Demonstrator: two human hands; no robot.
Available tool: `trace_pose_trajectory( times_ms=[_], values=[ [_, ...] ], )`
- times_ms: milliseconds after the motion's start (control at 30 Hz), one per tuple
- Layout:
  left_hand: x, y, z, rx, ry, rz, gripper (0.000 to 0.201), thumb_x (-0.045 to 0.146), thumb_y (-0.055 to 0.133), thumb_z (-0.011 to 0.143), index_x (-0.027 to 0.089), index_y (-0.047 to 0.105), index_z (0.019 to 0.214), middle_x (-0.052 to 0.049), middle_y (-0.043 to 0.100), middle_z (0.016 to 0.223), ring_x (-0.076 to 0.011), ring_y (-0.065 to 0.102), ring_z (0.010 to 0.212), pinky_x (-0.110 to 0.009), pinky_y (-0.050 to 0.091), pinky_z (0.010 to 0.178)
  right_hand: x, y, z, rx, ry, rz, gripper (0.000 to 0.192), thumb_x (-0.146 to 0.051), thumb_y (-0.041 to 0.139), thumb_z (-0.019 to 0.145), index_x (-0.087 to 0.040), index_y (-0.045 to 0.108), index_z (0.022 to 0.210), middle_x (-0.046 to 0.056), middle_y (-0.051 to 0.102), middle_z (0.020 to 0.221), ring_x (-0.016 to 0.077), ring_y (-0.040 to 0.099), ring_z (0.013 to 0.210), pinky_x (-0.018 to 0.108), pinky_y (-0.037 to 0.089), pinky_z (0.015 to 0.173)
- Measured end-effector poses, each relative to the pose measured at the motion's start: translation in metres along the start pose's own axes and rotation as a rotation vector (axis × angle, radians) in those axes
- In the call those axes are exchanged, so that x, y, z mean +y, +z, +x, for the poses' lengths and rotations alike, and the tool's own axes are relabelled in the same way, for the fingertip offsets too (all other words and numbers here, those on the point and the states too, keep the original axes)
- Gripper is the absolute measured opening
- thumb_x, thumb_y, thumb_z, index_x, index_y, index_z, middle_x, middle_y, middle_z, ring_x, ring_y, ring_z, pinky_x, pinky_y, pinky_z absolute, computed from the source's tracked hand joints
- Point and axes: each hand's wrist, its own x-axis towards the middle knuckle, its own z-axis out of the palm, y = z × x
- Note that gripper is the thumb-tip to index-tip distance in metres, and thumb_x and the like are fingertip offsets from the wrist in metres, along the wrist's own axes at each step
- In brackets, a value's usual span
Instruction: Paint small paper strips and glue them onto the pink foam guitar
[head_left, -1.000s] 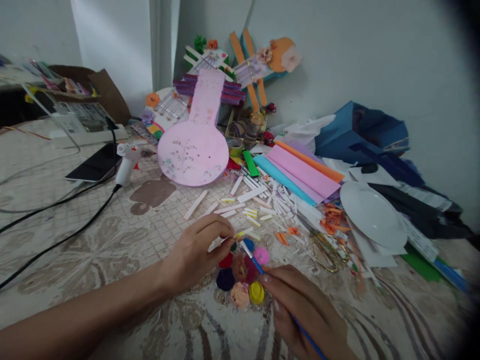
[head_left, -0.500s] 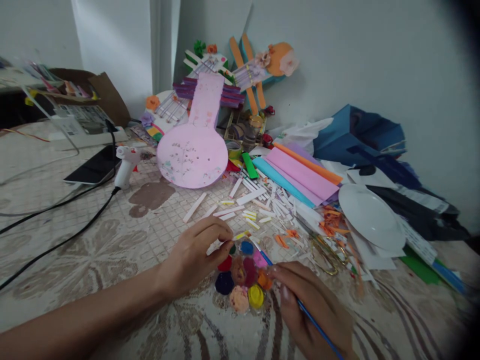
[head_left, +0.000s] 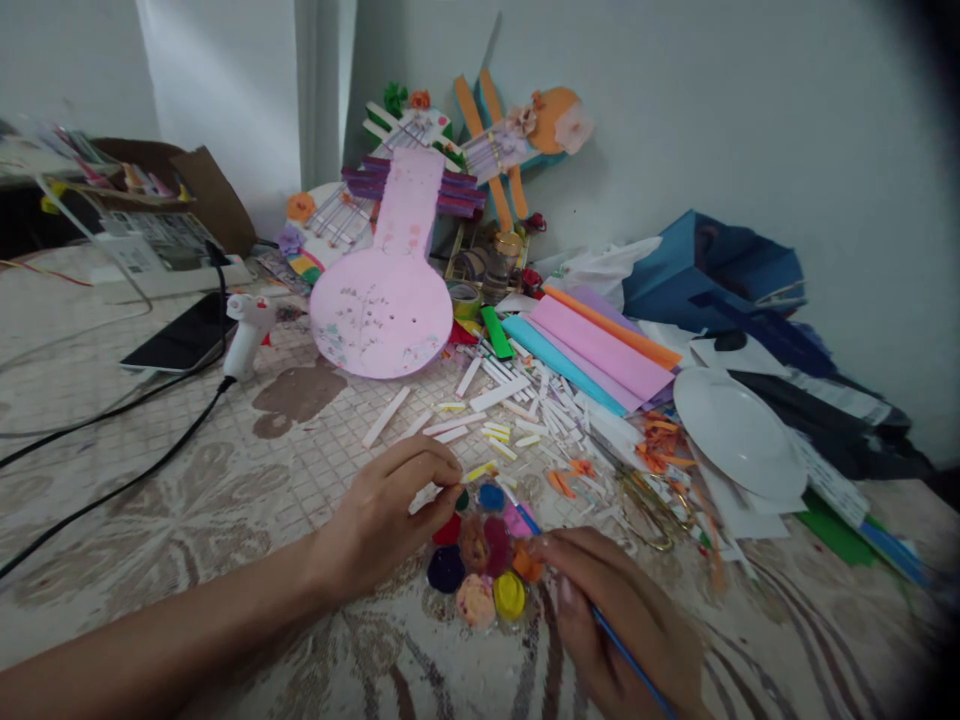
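Note:
My left hand (head_left: 405, 500) is closed in a pinch, its fingertips at the near end of a small white strip (head_left: 480, 471) partly coloured yellow. My right hand (head_left: 622, 610) grips a thin blue paintbrush (head_left: 626, 655), whose tip points up and left toward the strip. Between both hands lies a paint palette with round wells, among them yellow paint (head_left: 510, 596), dark blue paint (head_left: 445, 568), peach paint (head_left: 476, 600) and orange paint (head_left: 528, 562). The right fingertips are close over the orange well. The left thumb partly covers the palette's dark green well.
Loose white and yellow strips (head_left: 495, 395) are scattered beyond the palette. A pink guitar-shaped piece (head_left: 382, 315) leans at the back. On the left are a white glue gun (head_left: 247, 335) with its cord and a tablet (head_left: 176, 335). A white plate (head_left: 739, 430) and blue bag (head_left: 705, 275) are at right.
The view has shifted very slightly. Both hands, the strip and the brush keep nearly the same positions relative to the palette.

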Motion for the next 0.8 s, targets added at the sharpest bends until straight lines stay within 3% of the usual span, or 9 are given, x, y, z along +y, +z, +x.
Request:
trace_pose_trajectory(
  times_ms=[800],
  values=[
    [0.0017,0.0000,0.0000,-0.002,-0.008,0.001,0.016,0.000,0.056,0.077,0.016,0.057,0.081,-0.002,0.061,0.082,-0.0100,0.059,0.076,-0.020,0.049,0.068,-0.0080,0.0073,-0.0033,0.071,0.092,0.019,0.029,-0.016,0.049,0.085,-0.018,0.059,0.112,0.006,0.066,0.101,0.0152,0.063,0.096,0.025,0.054,0.081]
  ],
)
